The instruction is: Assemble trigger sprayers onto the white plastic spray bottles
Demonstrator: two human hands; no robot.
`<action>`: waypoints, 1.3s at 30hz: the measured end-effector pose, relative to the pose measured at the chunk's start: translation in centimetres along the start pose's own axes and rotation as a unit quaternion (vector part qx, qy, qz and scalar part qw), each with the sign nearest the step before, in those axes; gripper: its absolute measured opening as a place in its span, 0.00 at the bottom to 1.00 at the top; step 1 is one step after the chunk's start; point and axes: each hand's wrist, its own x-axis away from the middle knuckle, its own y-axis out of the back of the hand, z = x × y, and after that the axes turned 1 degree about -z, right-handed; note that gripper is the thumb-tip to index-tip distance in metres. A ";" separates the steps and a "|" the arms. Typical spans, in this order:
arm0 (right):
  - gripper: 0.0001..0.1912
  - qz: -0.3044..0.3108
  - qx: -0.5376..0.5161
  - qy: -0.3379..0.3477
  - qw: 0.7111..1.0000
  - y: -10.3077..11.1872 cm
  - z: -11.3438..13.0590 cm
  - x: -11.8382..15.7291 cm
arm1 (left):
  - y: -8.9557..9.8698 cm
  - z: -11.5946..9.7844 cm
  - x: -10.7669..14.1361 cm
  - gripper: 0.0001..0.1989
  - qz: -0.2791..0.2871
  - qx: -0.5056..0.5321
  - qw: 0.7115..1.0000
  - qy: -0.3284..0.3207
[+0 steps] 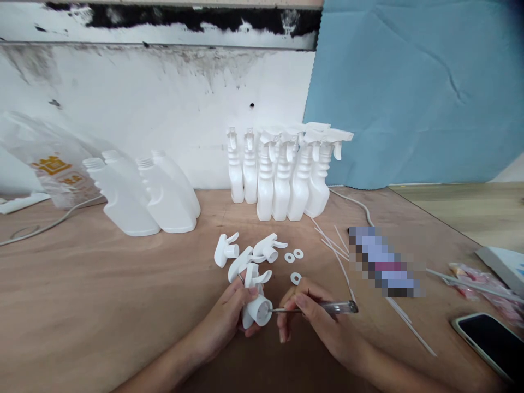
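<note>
Far left, a crinkled clear plastic bag with orange print [61, 169] is leaning by the wall; next, four white plastic bottles with bare threaded necks [133, 204] are standing on the brown wooden desk [123, 284], no heads on them yet. Three loose white plastic trigger spray heads [221, 252] are lying mid-desk. The left hand [231, 305] is gripping another white plastic spray head [262, 311], fingers closing around its body, round collar facing right, held just above the desk near the loose ones. Behind, at least six white plastic bottles topped with trigger heads [265, 196] are standing grouped, so that batch is looking assembled. Three flat white rings [292, 279] are lying just behind the right hand [317, 314], whose fingers are pinching a slim metal-shafted tool with a clear handle [341, 308], its tip pointing into the collar's mouth; can't tell if touching inside. Judging by this, the held head is mid-work, the four open bottles remaining. Farther right, thin white plastic tubes [421, 338] are lying loose, then a dark-screened phone [489, 344].
</note>
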 end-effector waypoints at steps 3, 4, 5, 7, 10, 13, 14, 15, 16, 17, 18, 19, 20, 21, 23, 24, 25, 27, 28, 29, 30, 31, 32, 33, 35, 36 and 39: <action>0.11 0.040 0.023 0.016 0.999 0.1 0.2 0.1 | -0.3 -0.4 0.1 0.18 0.012 0.021 1.000 0.020; 0.11 0.048 0.050 0.028 0.997 0.3 0.2 0.1 | -0.4 -0.5 0.1 0.18 0.011 0.030 0.999 0.028; 0.12 0.050 0.095 0.047 0.993 0.5 0.3 0.2 | -0.5 -0.6 0.1 0.19 0.007 0.037 0.999 0.033; 0.19 0.062 0.237 0.119 0.962 0.9 0.4 0.1 | -0.5 -0.7 0.1 0.19 -0.005 0.046 0.998 0.043; 0.29 0.139 0.481 0.282 0.818 1.4 0.6 -0.1 | -0.6 -0.7 0.1 0.21 -0.021 0.054 0.997 0.056; 0.30 0.181 0.581 0.376 0.699 1.3 0.8 -0.2 | -0.7 -0.4 0.2 0.22 -0.037 0.058 0.996 0.059; 0.30 0.172 0.587 0.385 0.691 1.2 1.0 -0.2 | -0.7 -0.2 0.3 0.23 -0.048 0.053 0.997 0.042; 0.30 0.157 0.586 0.390 0.693 1.2 1.1 -0.1 | -0.6 -0.1 0.5 0.24 -0.064 0.044 0.997 0.015; 0.30 0.143 0.583 0.395 0.696 1.2 1.2 0.1 | -0.5 0.0 0.6 0.24 -0.087 0.030 0.995 -0.022; 0.31 0.130 0.581 0.398 0.698 1.3 1.4 0.2 | -0.2 0.0 0.8 0.25 -0.116 0.012 0.991 -0.066; 0.31 0.115 0.579 0.401 0.700 1.6 1.5 0.2 | 0.3 -0.1 0.9 0.25 -0.147 -0.012 0.983 -0.110; 0.32 0.097 0.578 0.401 0.705 2.0 1.5 0.2 | 0.9 -0.2 1.0 0.26 -0.175 -0.041 0.973 -0.146; 0.31 0.076 0.575 0.395 0.712 2.5 1.6 0.2 | 1.6 -0.4 1.0 0.25 -0.201 -0.077 0.961 -0.175; 0.30 0.055 0.572 0.381 0.725 3.1 1.6 0.1 | 2.4 -0.7 0.9 0.24 -0.224 -0.120 0.947 -0.194; 0.26 0.000 0.549 0.343 0.762 4.1 1.4 -0.1 | 4.3 -1.4 0.6 0.23 -0.272 -0.230 0.911 -0.210; 0.22 -0.031 0.532 0.317 0.785 4.5 1.3 -0.3 | 5.3 -1.8 0.4 0.22 -0.295 -0.283 0.889 -0.207; 0.19 -0.065 0.513 0.288 0.806 4.8 1.3 -0.4 | 6.2 -2.3 0.1 0.21 -0.313 -0.329 0.868 -0.201; 0.14 -0.129 0.478 0.233 0.837 5.1 1.2 -0.5 | 7.8 -3.1 -0.3 0.20 -0.330 -0.383 0.843 -0.183; 0.13 -0.151 0.469 0.212 0.844 5.1 1.2 -0.5 | 8.5 -3.5 -0.5 0.18 -0.331 -0.399 0.837 -0.175; 0.13 -0.164 0.464 0.198 0.847 5.0 1.2 -0.5 | 8.9 -3.8 -0.7 0.17 -0.331 -0.411 0.833 -0.167; 0.13 -0.172 0.462 0.189 0.849 4.9 1.3 -0.5 | 9.3 -4.1 -0.9 0.16 -0.332 -0.425 0.827 -0.160; 0.13 -0.176 0.460 0.184 0.851 4.9 1.3 -0.5 | 9.5 -4.3 -1.1 0.15 -0.332 -0.437 0.821 -0.154; 0.13 -0.180 0.456 0.177 0.853 4.8 1.3 -0.5 | 9.5 -4.5 -1.3 0.15 -0.331 -0.447 0.818 -0.149; 0.13 -0.185 0.449 0.167 0.858 4.8 1.2 -0.5 | 9.5 -4.6 -1.4 0.15 -0.327 -0.455 0.816 -0.146; 0.12 -0.200 0.427 0.140 0.871 4.9 1.0 -0.5 | 9.4 -4.6 -1.7 0.16 -0.310 -0.466 0.817 -0.141; 0.12 -0.210 0.413 0.123 0.878 4.9 0.9 -0.5 | 9.3 -4.6 -1.8 0.17 -0.301 -0.469 0.819 -0.139; 0.13 -0.244 0.372 0.078 0.892 5.1 0.7 -0.8 | 9.0 -4.3 -1.9 0.20 -0.279 -0.473 0.825 -0.133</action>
